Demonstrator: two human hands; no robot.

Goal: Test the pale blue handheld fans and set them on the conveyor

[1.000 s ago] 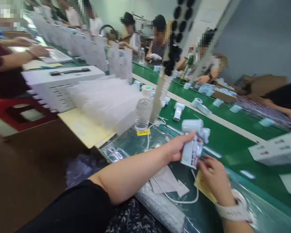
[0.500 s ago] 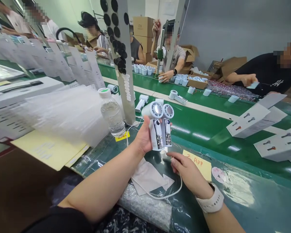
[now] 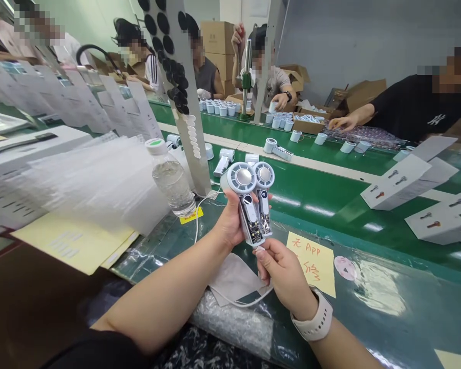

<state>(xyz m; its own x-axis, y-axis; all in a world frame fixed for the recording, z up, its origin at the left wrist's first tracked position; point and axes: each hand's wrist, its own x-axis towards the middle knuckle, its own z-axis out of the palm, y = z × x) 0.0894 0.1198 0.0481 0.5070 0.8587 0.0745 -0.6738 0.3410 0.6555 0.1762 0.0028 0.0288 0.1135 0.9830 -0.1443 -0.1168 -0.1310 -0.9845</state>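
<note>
My left hand (image 3: 230,223) grips two light-blue handheld fans side by side, upright, with circuit boards exposed in their handles. The nearer fan (image 3: 241,178) has a round silver centre, and the second fan (image 3: 265,176) stands just right of it. Beneath them my right hand (image 3: 280,271) pinches the end of a white cable (image 3: 249,304) against the bottom of the nearer fan's handle. Whether the plug sits inside a port cannot be made out. A white cloth-like sheet (image 3: 234,277) lies under my hands.
A water bottle (image 3: 172,179) and a metal post (image 3: 195,148) stand to the left, near stacked translucent sleeves (image 3: 88,179). Beyond runs a green conveyor (image 3: 315,192) with more fans and white folded cards (image 3: 403,179). A yellow note (image 3: 317,261) lies right. Co-workers sit opposite.
My right hand has moved left and up, bringing the cable end to the base of the nearer fan. The fans have tilted slightly. A co-worker's arm at right has reached toward the conveyor.
</note>
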